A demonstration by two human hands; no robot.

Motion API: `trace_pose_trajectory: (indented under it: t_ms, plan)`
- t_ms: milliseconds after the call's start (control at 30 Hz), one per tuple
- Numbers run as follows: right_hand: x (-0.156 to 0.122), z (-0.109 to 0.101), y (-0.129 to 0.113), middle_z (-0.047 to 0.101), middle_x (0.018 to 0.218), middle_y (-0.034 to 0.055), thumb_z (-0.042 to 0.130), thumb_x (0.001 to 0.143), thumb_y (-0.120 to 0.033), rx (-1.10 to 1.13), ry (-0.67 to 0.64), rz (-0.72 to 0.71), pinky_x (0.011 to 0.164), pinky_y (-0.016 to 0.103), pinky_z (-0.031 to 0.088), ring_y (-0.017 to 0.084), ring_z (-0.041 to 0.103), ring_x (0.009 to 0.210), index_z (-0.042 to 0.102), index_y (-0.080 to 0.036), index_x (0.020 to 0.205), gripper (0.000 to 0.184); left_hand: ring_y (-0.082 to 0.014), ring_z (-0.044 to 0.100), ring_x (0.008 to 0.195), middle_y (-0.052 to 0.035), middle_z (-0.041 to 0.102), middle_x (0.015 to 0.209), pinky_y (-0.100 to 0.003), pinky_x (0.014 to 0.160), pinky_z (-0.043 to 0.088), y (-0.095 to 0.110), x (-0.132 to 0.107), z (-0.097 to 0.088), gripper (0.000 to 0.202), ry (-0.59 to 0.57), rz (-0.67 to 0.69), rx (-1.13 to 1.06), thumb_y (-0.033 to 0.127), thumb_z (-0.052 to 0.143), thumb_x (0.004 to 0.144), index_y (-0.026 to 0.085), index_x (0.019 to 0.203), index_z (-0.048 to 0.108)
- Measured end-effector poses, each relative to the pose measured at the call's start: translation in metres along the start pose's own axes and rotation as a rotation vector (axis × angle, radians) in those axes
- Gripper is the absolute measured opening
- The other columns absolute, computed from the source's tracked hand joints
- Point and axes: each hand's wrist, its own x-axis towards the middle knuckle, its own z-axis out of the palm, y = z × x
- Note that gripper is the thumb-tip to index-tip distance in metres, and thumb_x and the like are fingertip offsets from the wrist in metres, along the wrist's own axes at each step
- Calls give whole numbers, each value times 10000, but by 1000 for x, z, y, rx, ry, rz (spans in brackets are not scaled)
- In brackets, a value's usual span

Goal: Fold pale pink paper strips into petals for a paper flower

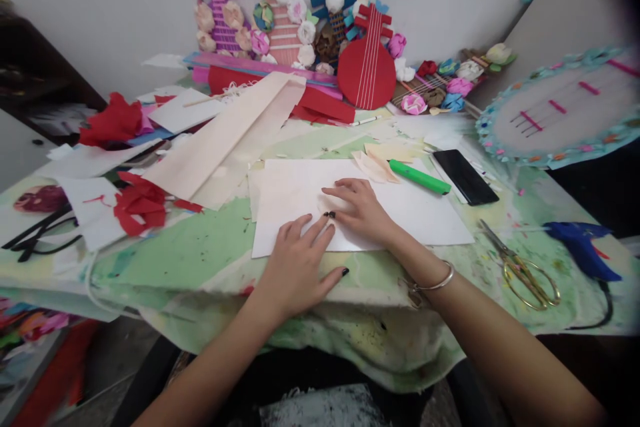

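Note:
A white sheet of paper or thin board [410, 220] lies flat on the table in front of me. My left hand [303, 263] rests on its near edge, fingers spread and holding nothing. My right hand [357, 207] lies on the sheet just beyond, fingers apart and slightly bent, with its thumb tip meeting my left index fingertip. Whether anything tiny is between those tips is too small to tell. Pale peach paper scraps [377, 167] and a green utility knife or marker [420, 177] lie along the sheet's far edge.
To the right are a black phone [466, 177], gold-handled scissors [523, 270] and a blue glue gun [580, 247]. A long cream paper strip [225, 133], red crumpled paper [140, 203] and black-framed glasses [45, 233] lie left. Lute-shaped crafts, one red [367, 73], lean against the wall.

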Motion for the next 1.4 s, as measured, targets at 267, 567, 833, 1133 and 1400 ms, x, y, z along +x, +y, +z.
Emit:
trace_pose_trajectory:
  t_ms: [267, 567, 833, 1133, 1400]
  plan:
    - [0, 0, -1, 483, 1273, 99, 587, 836, -284, -10, -12, 7, 1030, 462, 323, 258, 392, 1197, 561, -268, 1277, 442, -376, 331, 1304, -183, 456, 1392, -541, 1049, 290, 0, -5, 2, 586, 39, 70, 48, 419, 483, 870, 53, 1327, 448]
    - [0, -2, -3, 493, 1271, 115, 610, 821, -285, -7, -13, 11, 1026, 463, 330, 264, 408, 1194, 555, -251, 1287, 470, -349, 379, 1259, -165, 514, 1332, -552, 1058, 239, 3, -4, 1, 574, 2, 95, 89, 397, 446, 894, 75, 1369, 417]
    - [-9, -8, -7, 509, 1265, 106, 587, 842, -338, 6, 143, 3, 1018, 456, 325, 257, 414, 1187, 557, -235, 1262, 433, -344, 398, 1246, -167, 528, 1311, -539, 1043, 260, 3, -3, 0, 566, 8, 90, 75, 398, 478, 880, 103, 1361, 433]
    - [-22, -13, -16, 402, 1376, 129, 538, 806, -275, -202, -14, 141, 929, 512, 324, 337, 310, 1222, 433, -244, 1379, 584, -347, 389, 1253, -168, 529, 1310, -544, 1047, 257, 2, -2, 0, 553, 14, 80, 52, 408, 481, 877, 106, 1339, 456]
    - [-24, -14, 1, 488, 1342, 135, 499, 786, -135, -197, 49, 204, 886, 506, 375, 325, 378, 1202, 550, -209, 1274, 497, -338, 404, 1259, -160, 532, 1311, -537, 1063, 263, 3, -3, -1, 541, 14, 75, 44, 401, 492, 874, 105, 1326, 462]
